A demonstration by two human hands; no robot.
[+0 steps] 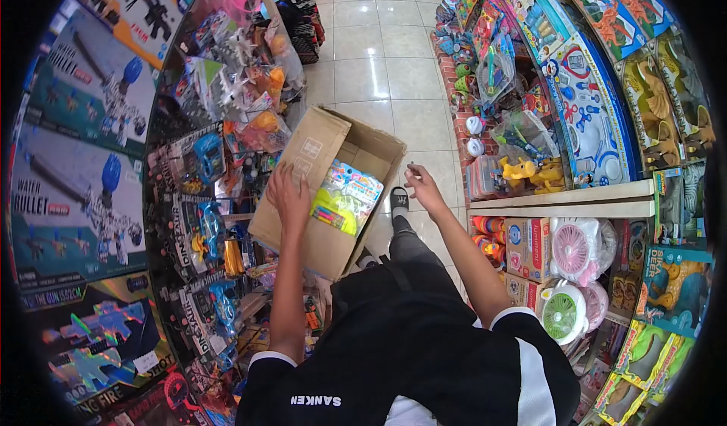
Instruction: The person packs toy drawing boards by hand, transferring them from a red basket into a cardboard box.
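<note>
An open cardboard box (257,225) is tilted in front of my body, one wide flap (309,149) folded outward on the left. My left hand (288,193) lies on the box's left flap with its fingers spread over the cardboard. Inside, against the bottom, is a yellow-green packaged toy (333,211) with a colourful printed card (356,182). To the right of the box, my right hand (425,189) hangs in the air, fingers apart and slightly bent, holding nothing. It does not touch the box. What supports the box underneath is hidden.
Toy shelves line both sides of a tiled aisle (363,41). On the left are bagged toys (246,78) and boxed water-bullet guns (79,191). A white shelf edge (560,208), boxed fans (569,246) and yellow animal toys (530,171) stand on the right. My sandalled foot (399,196) is below.
</note>
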